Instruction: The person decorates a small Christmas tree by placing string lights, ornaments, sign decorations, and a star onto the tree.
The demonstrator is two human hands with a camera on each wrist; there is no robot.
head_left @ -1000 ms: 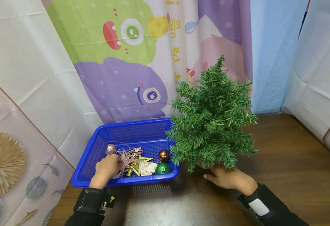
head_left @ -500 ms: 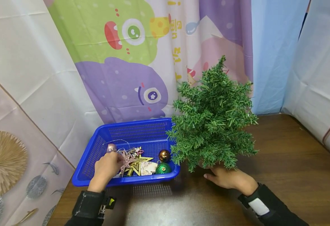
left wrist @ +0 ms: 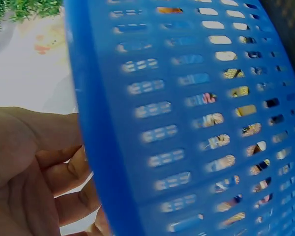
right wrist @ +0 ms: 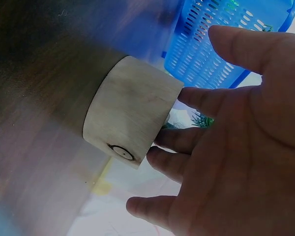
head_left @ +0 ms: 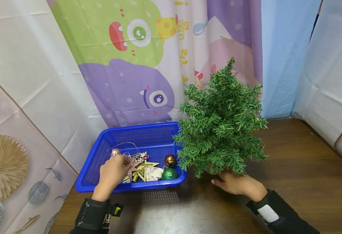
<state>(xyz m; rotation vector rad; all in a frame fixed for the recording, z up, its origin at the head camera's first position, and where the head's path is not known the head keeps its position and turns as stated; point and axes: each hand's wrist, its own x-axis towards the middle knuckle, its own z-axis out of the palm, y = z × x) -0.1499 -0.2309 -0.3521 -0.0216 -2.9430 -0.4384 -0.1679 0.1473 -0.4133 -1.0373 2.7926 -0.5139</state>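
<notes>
My left hand [head_left: 112, 174] is inside the blue basket [head_left: 129, 187], its fingertips pinching a pink glittery star ornament [head_left: 131, 173] that the fingers partly cover. A thin string loop arches up behind that hand. In the left wrist view the fingers [left wrist: 69, 169] curl over the basket rim, and the basket wall hides their tips. My right hand [head_left: 241, 185] reaches under the lower branches of a small artificial Christmas tree [head_left: 223, 130]. Straight fingers of the right hand [right wrist: 236, 132] touch the edge of the tree's round wooden base [right wrist: 132, 105] in the right wrist view.
Also in the basket lie a gold star [head_left: 143, 169], a green bauble [head_left: 169, 174], a brown bauble [head_left: 170, 160], a pale pink bauble [head_left: 116, 151] and a pale patterned ornament [head_left: 154, 174]. A printed curtain [head_left: 135, 87] hangs behind the wooden table [head_left: 299, 169].
My left hand has shifted slightly right and covers more of the pink star, which has tilted. The string loop has risen a little. My right hand and the tree have stayed put.
</notes>
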